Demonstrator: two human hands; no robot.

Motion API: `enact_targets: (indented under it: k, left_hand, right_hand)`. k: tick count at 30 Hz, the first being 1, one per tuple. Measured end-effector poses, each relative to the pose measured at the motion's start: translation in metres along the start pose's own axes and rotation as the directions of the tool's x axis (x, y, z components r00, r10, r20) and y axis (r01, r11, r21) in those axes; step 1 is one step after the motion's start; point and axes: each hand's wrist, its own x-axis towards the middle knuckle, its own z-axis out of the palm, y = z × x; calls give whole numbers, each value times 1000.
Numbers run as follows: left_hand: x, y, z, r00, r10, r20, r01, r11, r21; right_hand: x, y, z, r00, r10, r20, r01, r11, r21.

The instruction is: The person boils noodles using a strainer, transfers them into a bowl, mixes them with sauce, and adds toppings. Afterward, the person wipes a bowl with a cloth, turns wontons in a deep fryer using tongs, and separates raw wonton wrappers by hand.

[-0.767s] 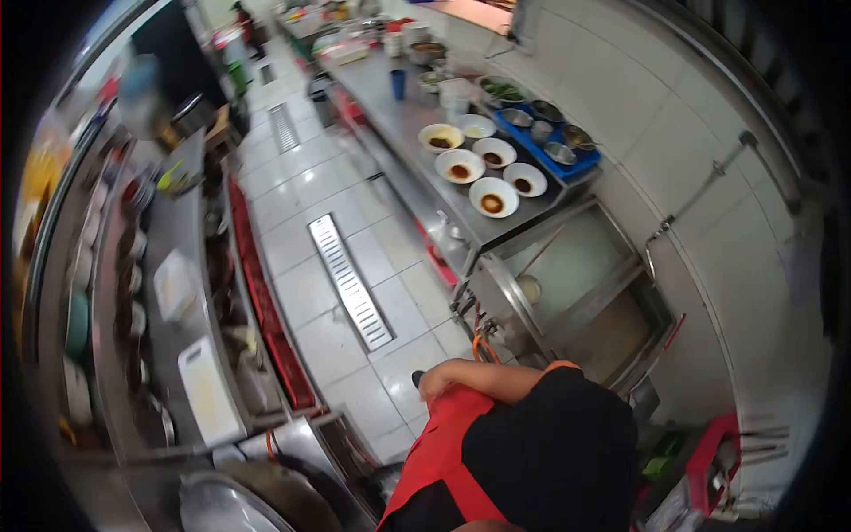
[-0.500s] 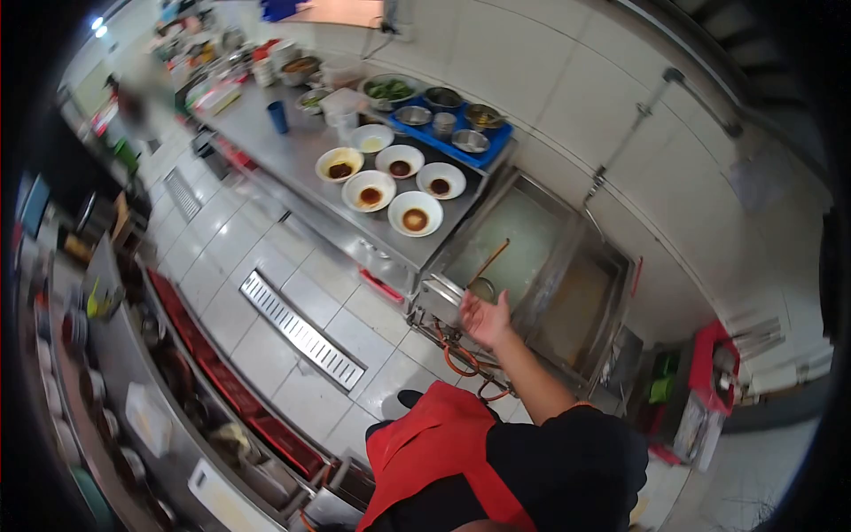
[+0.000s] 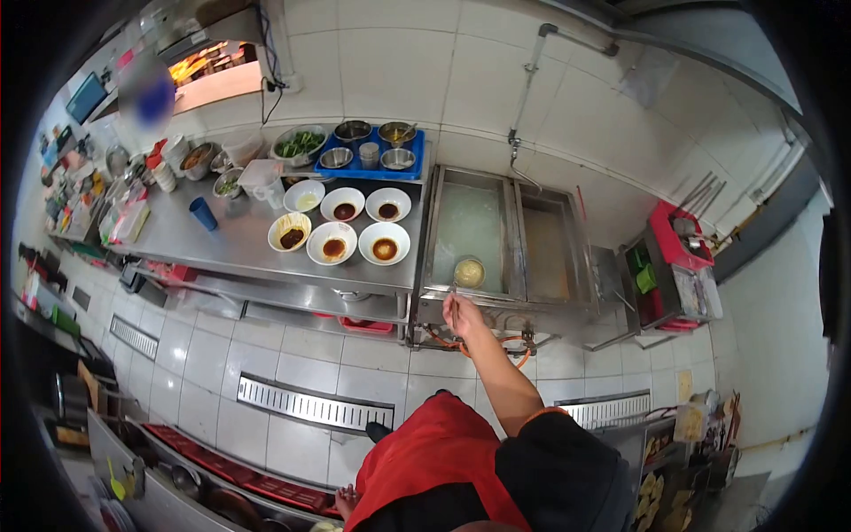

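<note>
My right hand (image 3: 461,316) is closed around the handle of a noodle strainer (image 3: 469,273) at the front edge of the left vat (image 3: 441,232). Pale food, perhaps noodles, fills the strainer's round basket. Cloudy light-green liquid (image 3: 470,217) stands in this vat. Low beside the red apron (image 3: 434,470), only part of my left hand (image 3: 346,502) shows; its grip is hidden. Several white bowls with dark sauce, among them the nearest bowl (image 3: 385,244), sit on the steel table left of the vats. One bowl (image 3: 304,196) holds something pale.
A second vat (image 3: 545,253) with brownish liquid adjoins the first. A blue tray (image 3: 370,168) of metal bowls stands at the table's back. Orange hoses (image 3: 448,340) run below the vats. A red bin (image 3: 678,232) stands at the right, and a floor drain (image 3: 315,405) lies behind the table.
My right hand, open above the vat's front edge before, is now closed on the strainer's handle. The view has turned to the right and levelled. Part of my left hand has come into view.
</note>
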Motion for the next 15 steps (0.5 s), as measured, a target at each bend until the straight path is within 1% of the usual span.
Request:
enact_targets:
  k: [2,3,4,6,7,10,11,13,14,15]
  left_hand:
    - [10,25,-11,997,-35,-70,37,999,22]
    - [17,35,-15,993,-75,-89,73,997,-16]
    - [20,41,-20,989,-136,49,136,991,9]
    - [33,59,-21,991,-130,5,129,985,111]
    - [37,64,-14,991,-135,-7,135,981,142]
    - [56,77,0,990,-141,-20,142,962,233]
    - [63,80,7,990,-142,-22,143,956,256]
    - [67,82,17,988,-147,-34,151,941,304]
    - [69,82,21,989,-143,-40,149,935,322]
    - [73,84,29,989,-146,-37,150,931,333]
  right_hand:
    - [-27,10,-5,995,-79,-57,70,987,-141]
    - [-38,11,-7,989,-119,-85,99,972,-212]
    - [-47,10,-13,989,-123,-77,106,975,-195]
    - [-60,7,-19,992,-119,-48,110,981,-160]
    - [-70,4,-13,988,-119,-98,106,986,-126]
    - [-90,1,12,986,-139,-92,120,975,-185]
    - [-79,-7,8,992,-75,-101,58,985,-165]
    - [-55,-14,-2,978,-149,-147,95,942,-321]
    - [-59,-14,8,969,-181,-167,101,911,-400]
    - [-70,-12,15,929,-292,-226,161,871,-464]
